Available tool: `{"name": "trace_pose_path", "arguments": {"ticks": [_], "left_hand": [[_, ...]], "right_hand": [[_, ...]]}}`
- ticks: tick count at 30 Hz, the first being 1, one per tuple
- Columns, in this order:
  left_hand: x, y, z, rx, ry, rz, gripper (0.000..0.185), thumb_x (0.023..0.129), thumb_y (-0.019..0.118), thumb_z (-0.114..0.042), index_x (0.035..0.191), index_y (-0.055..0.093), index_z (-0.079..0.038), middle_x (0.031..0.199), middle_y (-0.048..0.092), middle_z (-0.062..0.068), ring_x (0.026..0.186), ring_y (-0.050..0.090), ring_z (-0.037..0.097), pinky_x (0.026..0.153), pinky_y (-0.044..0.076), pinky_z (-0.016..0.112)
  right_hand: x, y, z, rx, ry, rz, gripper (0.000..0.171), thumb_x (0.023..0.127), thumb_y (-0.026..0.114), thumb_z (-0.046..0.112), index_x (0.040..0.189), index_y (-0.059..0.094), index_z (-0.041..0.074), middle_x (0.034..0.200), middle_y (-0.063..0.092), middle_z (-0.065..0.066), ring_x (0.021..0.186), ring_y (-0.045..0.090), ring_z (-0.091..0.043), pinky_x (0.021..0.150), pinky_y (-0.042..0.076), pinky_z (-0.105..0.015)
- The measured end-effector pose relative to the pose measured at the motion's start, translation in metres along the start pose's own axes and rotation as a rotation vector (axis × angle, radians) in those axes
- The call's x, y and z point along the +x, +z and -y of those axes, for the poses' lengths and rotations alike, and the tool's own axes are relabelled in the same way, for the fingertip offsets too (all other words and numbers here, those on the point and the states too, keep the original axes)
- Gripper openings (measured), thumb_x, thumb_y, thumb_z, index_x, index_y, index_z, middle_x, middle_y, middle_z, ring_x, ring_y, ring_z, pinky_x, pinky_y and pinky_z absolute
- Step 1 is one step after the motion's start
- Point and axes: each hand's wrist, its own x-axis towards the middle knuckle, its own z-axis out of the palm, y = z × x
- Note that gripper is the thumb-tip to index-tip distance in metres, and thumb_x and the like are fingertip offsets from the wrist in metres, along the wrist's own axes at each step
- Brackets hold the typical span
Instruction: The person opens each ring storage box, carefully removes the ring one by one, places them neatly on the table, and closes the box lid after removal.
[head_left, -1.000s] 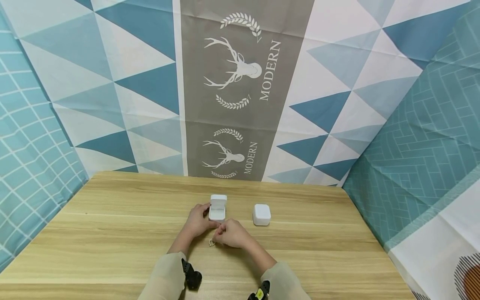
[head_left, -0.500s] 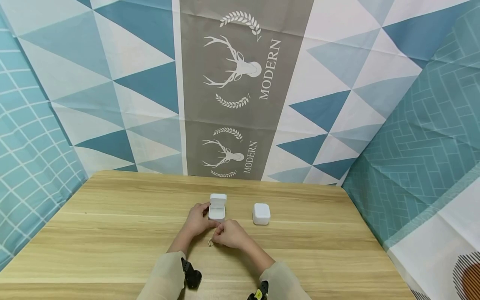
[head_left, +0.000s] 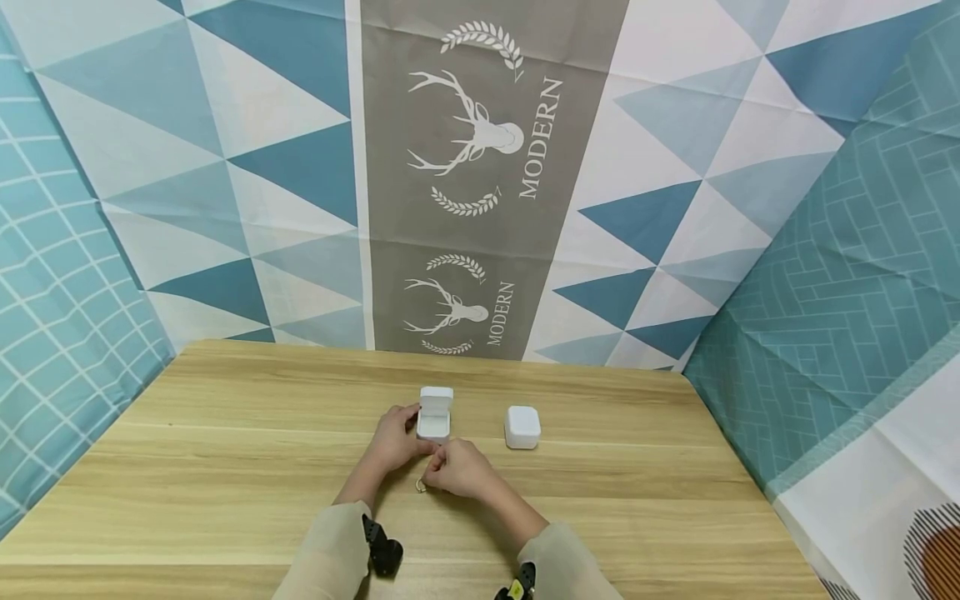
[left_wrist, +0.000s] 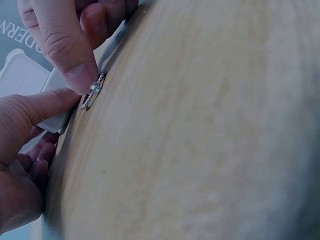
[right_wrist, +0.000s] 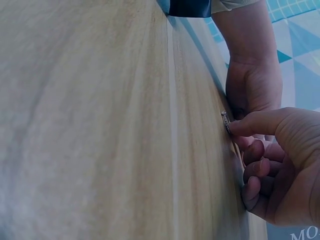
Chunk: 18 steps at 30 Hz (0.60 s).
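Observation:
In the head view, a small white ring box (head_left: 437,395) stands with its lid raised and its pale inside facing me. My left hand (head_left: 395,440) holds this box, thumb along the front and fingers at its left side. Just in front of the box, my right hand (head_left: 460,469) pinches a silvery ring (left_wrist: 93,90). The ring is set with small sparkling stones, as the left wrist view shows. From the right wrist view, the ring sticks out past the right thumb, close to the tabletop (right_wrist: 125,125). Part of its band is hidden by the fingers.
A second white box (head_left: 522,427), lid down, stands to the right of the ring box on the wood-grain table (head_left: 637,467). Behind the table hangs a patterned cloth (head_left: 300,192), with more cloth at both sides.
Both hands and the ring box stay almost in place. The ring has turned slightly in the right hand's fingertips.

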Motion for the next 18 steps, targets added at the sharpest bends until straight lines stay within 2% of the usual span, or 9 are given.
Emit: {"name": "trace_pose_path", "arguments": {"ticks": [18], "left_hand": [[0.0003,0.0,0.0,-0.006,0.0,0.002,0.076,0.063,0.086,-0.019,0.128,0.054,0.002,0.109,0.057,0.019,0.102,0.052,0.03,0.094,0.043,0.048]], "right_hand": [[-0.0008,-0.002,0.0008,0.04,0.015,0.007,0.014,0.076,0.074,0.015,0.064,0.07,0.01,0.057,0.055,0.012,0.052,0.042,-0.001,0.047,0.033,-0.015]]}}
